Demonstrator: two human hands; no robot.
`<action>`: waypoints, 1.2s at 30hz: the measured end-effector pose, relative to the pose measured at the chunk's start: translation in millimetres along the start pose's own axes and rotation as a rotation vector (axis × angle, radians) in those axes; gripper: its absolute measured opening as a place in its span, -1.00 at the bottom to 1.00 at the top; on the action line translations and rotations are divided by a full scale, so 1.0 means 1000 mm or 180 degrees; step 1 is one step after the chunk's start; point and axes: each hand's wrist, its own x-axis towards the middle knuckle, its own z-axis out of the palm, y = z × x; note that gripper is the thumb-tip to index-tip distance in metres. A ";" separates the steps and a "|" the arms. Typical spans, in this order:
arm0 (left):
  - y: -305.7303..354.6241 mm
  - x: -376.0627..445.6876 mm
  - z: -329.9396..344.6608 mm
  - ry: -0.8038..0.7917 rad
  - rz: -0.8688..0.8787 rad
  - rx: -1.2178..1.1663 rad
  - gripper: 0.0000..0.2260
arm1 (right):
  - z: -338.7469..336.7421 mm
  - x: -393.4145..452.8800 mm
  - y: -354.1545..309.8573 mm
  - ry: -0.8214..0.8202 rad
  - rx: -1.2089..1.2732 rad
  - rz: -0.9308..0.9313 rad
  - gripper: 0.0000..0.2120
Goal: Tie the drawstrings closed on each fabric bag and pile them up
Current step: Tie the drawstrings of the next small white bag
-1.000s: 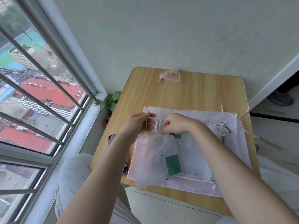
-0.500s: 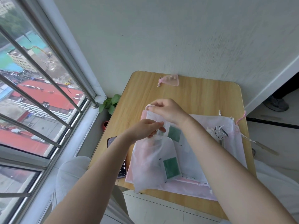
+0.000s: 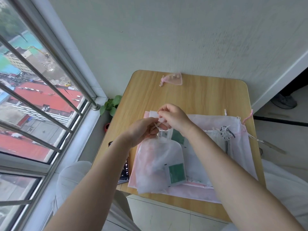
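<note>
We see bare table in the upper middle of the frame, only a small pink pouch near the wall. Lower down, flat bags and a phone cover it.

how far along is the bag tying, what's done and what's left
Done: one small pink bag lies cinched at the table's far edge. In hand: the left hand and right hand work the drawstring of a white bag. Left: the flat bags underneath, and the piling.
</note>
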 end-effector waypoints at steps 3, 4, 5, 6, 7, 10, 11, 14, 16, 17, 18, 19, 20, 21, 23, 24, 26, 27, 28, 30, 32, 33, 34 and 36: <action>-0.004 0.004 -0.004 0.0494 0.0027 0.0056 -0.64 | -0.010 -0.003 -0.002 -0.0124 -0.0607 0.0080 -0.85; -0.004 0.004 -0.003 0.0642 0.0085 0.0058 -0.67 | -0.013 -0.006 -0.004 -0.0209 -0.0762 0.0124 -0.84; -0.006 0.005 -0.003 0.0726 0.0148 0.0024 -0.69 | -0.016 -0.008 -0.007 -0.0302 -0.0904 0.0151 -0.83; -0.008 0.005 -0.002 0.0763 0.0193 -0.0042 -0.71 | -0.018 -0.011 -0.009 -0.0397 -0.1050 0.0172 -0.83; -0.009 0.006 -0.002 0.0800 0.0212 -0.0105 -0.72 | -0.020 -0.014 -0.011 -0.0478 -0.1180 0.0186 -0.82; -0.012 0.006 -0.002 0.0910 0.0226 -0.0259 -0.72 | -0.022 -0.020 -0.015 -0.0645 -0.1307 0.0203 -0.80; -0.013 0.005 -0.004 0.0917 0.0240 -0.0303 -0.74 | -0.021 -0.021 -0.016 -0.0687 -0.1288 0.0216 -0.81; -0.011 0.001 -0.005 0.0776 0.0335 -0.0208 -0.85 | -0.014 -0.023 -0.015 -0.0772 -0.1277 0.0250 -0.86; -0.010 0.000 -0.006 0.0682 0.0362 -0.0099 -0.87 | -0.010 -0.024 -0.013 -0.0749 -0.1284 0.0252 -0.89; -0.010 -0.001 -0.007 0.0686 0.0347 -0.0048 -0.85 | -0.009 -0.026 -0.013 -0.0756 -0.1297 0.0256 -0.88; -0.010 -0.001 -0.008 0.0706 0.0330 0.0017 -0.85 | -0.009 -0.027 -0.012 -0.0805 -0.1325 0.0264 -0.88; -0.010 -0.001 -0.009 0.0729 0.0324 0.0100 -0.86 | -0.010 -0.029 -0.013 -0.0878 -0.1374 0.0287 -0.86; -0.010 -0.002 -0.010 0.0761 0.0327 0.0207 -0.87 | -0.012 -0.030 -0.013 -0.0929 -0.1439 0.0297 -0.83; -0.010 -0.002 -0.011 0.0797 0.0341 0.0347 -0.87 | -0.015 -0.030 -0.012 -0.0887 -0.1516 0.0271 -0.79; -0.008 -0.004 -0.013 0.0829 0.0394 0.0676 -0.85 | -0.021 -0.026 -0.008 -0.0477 -0.1595 0.0112 -0.79; -0.007 -0.005 -0.012 0.0791 0.0414 0.0831 -0.84 | -0.023 -0.023 -0.006 -0.0284 -0.1493 0.0035 -0.85; -0.005 -0.006 -0.011 0.0705 0.0458 0.1139 -0.81 | -0.021 -0.017 -0.006 -0.0357 -0.0965 0.0011 -0.88; -0.003 -0.007 -0.011 0.0717 0.0504 0.1303 -0.81 | -0.018 -0.015 -0.005 -0.0525 -0.0678 0.0081 -0.86; -0.002 -0.008 -0.009 0.0778 0.0574 0.1458 -0.83 | -0.014 -0.014 -0.003 -0.0672 -0.0525 0.0164 -0.84; -0.002 -0.008 -0.008 0.1009 0.0781 0.1740 -0.83 | -0.007 -0.013 0.001 -0.0784 -0.0453 0.0271 -0.86; -0.003 -0.009 -0.005 0.1311 0.0993 0.2029 -0.79 | -0.003 -0.013 0.006 -0.0728 -0.0276 0.0332 -0.88; -0.006 -0.010 -0.005 0.1448 0.1077 0.2153 -0.76 | -0.002 -0.012 0.009 -0.0692 -0.0154 0.0351 -0.90; -0.008 -0.010 -0.004 0.1532 0.1158 0.2228 -0.75 | -0.001 -0.011 0.012 -0.0659 -0.0059 0.0377 -0.91; -0.014 -0.010 -0.002 0.1596 0.1301 0.2211 -0.76 | 0.000 -0.008 0.015 -0.0680 0.0043 0.0469 -0.93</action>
